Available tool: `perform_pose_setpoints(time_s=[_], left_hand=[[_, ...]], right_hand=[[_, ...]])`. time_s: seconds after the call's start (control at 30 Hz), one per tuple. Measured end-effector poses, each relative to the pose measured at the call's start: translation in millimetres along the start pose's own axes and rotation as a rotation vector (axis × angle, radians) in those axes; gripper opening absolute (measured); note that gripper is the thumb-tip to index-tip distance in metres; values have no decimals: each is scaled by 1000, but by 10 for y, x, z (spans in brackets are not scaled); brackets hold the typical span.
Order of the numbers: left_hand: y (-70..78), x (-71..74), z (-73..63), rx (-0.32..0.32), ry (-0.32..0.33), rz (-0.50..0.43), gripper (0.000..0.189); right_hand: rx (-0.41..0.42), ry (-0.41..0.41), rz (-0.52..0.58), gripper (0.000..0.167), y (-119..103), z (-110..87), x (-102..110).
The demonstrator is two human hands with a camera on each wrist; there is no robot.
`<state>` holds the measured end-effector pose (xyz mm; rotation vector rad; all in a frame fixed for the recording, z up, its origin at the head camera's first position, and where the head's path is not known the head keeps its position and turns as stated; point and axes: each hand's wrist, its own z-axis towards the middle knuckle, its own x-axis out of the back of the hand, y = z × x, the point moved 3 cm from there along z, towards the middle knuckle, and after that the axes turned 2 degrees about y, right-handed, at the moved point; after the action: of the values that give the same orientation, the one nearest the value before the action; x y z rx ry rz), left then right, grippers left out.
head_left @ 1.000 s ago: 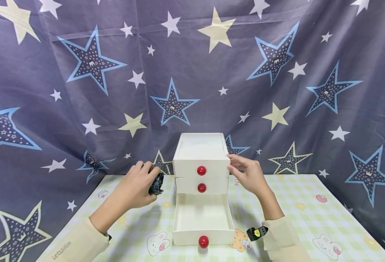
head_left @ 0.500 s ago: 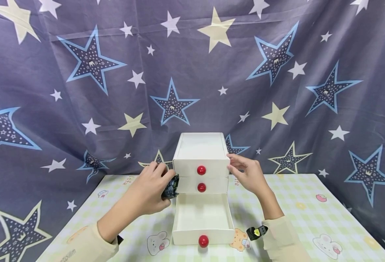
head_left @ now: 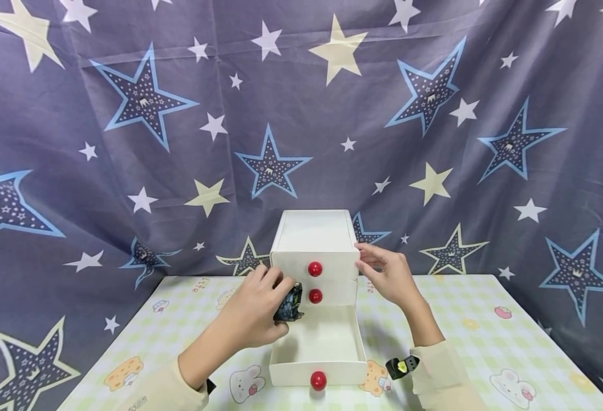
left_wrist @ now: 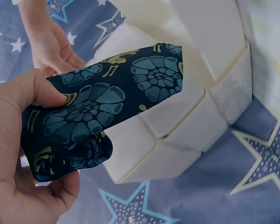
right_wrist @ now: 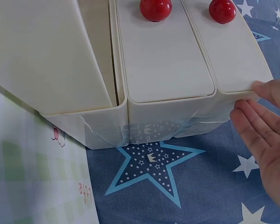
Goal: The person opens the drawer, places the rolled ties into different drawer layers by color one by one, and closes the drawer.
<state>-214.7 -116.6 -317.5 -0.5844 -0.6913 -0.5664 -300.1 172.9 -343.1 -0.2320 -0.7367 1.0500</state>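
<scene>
My left hand (head_left: 255, 311) grips a rolled dark navy necktie (left_wrist: 95, 105) with a teal shell-like flower pattern and gold marks. Its pointed end sticks out past the thumb in the left wrist view. The necktie is above the left rear part of the pulled-out bottom drawer (head_left: 291, 374) of a white drawer cabinet (head_left: 315, 229). No contents show in that drawer. With thumb and fingertips, my right hand (head_left: 391, 275) touches the cabinet's upper right front edge and side. The right wrist view shows the thumb (right_wrist: 270, 91) at the front corner.
Two upper drawers, pushed in, carry red knobs (head_left: 315, 269); the bottom one has its own red knob (head_left: 319, 381). Beneath the cabinet lies a green-checked tablecloth (head_left: 465, 342) with cartoon prints. A star-patterned curtain (head_left: 301, 103) hangs close behind.
My left hand has carried the necktie rightward and slightly down, from left of the cabinet to above the pulled-out drawer. The right hand stays at the cabinet's side.
</scene>
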Motion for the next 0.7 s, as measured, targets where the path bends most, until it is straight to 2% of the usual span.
perform_pose_setpoints(time_s=[0.13,0.5,0.7], left_hand=[[66,-104,-9,-2,6,-13,64],[223,-408,-28,-43,-38,-36,69],[279,-553,-34,-65,-94,-29,72]], right_hand=[[-2,-4,-4,37,-6,-2,0],[6,-7,-7,37,-2,4,11],[6,-6,5,37,-5,4,14]])
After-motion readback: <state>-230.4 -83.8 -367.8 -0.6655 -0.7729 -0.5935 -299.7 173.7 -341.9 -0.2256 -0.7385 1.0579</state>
